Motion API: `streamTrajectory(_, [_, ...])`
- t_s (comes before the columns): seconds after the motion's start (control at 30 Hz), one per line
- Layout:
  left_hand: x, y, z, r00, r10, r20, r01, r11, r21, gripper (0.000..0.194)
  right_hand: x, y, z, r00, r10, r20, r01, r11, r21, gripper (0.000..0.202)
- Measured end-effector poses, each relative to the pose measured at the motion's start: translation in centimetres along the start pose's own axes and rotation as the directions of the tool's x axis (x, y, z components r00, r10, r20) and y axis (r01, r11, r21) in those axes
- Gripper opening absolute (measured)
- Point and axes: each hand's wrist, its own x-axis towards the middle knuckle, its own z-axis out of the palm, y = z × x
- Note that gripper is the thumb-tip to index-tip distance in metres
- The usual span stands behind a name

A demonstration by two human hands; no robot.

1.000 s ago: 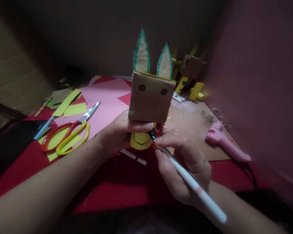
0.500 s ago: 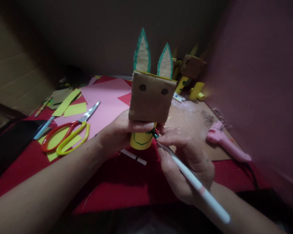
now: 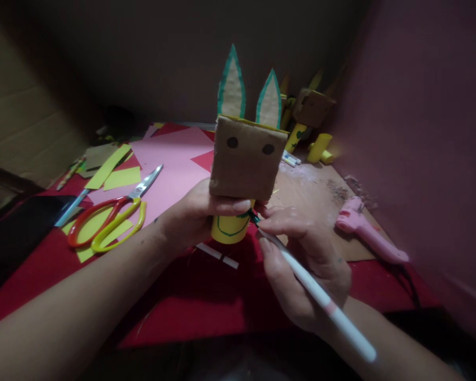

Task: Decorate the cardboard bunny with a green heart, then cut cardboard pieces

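My left hand (image 3: 198,211) is wrapped round a cardboard animal figure (image 3: 248,164), its thumb across the front just under the boxy brown head. The head has two dark round eyes and two upright pointed ears edged in teal. Below it shows the yellow tube body (image 3: 230,228), on which a green curved line is drawn. In my right hand (image 3: 301,264), a white marker (image 3: 325,301) is pinched between thumb and fingers. Its green tip end is at the right edge of the tube, close under the head; whether it touches is hard to tell.
Scissors (image 3: 119,219) with red and yellow handles lie at left on yellow scraps and pink paper (image 3: 174,153). A pink glue gun (image 3: 368,230) lies at right by a brown board (image 3: 305,196). Behind stands another cardboard figure (image 3: 311,108). Small white strips (image 3: 218,255) lie on the red cloth.
My right hand and the marker have shifted very slightly to the right. The figure and my left hand look almost the same.
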Motion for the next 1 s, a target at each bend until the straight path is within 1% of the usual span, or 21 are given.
streamTrajectory(0.23, [0.0, 0.0, 0.0, 1.0, -0.005, -0.013, 0.005, 1.0, 0.004, 0.01, -0.1, 0.0, 0.1, 1.0, 0.011, -0.016, -0.012, 1.0, -0.012, 0.026])
streamTrajectory(0.43, [0.0, 0.1, 0.2, 0.999, 0.001, -0.052, 0.0, 1.0, 0.011, 0.009, -0.1, -0.1, -0.2, 1.0, 0.009, -0.018, -0.009, 1.0, -0.001, 0.026])
streamTrajectory(0.6, [0.0, 0.1, -0.1, 1.0, -0.001, -0.019, 0.001, 1.0, -0.005, 0.014, 0.0, -0.2, -0.4, 0.999, -0.045, 0.0, 0.045, 0.999, 0.023, 0.028])
streamTrajectory(0.77, [-0.1, 0.1, -0.6, 1.0, 0.023, -0.005, -0.023, 1.0, -0.017, 0.024, -0.2, 0.2, -0.3, 0.998, -0.058, 0.01, 0.057, 0.995, 0.083, 0.032])
streamTrajectory(0.87, [-0.1, 0.1, -0.8, 0.999, 0.028, 0.034, -0.027, 0.999, -0.031, 0.023, -0.2, 0.2, -0.2, 0.997, -0.075, 0.002, 0.074, 0.995, 0.063, 0.032])
streamTrajectory(1.0, [-0.1, 0.0, -1.0, 0.998, 0.009, 0.07, -0.004, 0.998, -0.064, 0.025, 0.0, 0.2, -0.1, 0.996, -0.089, -0.002, 0.089, 0.995, 0.042, 0.032])
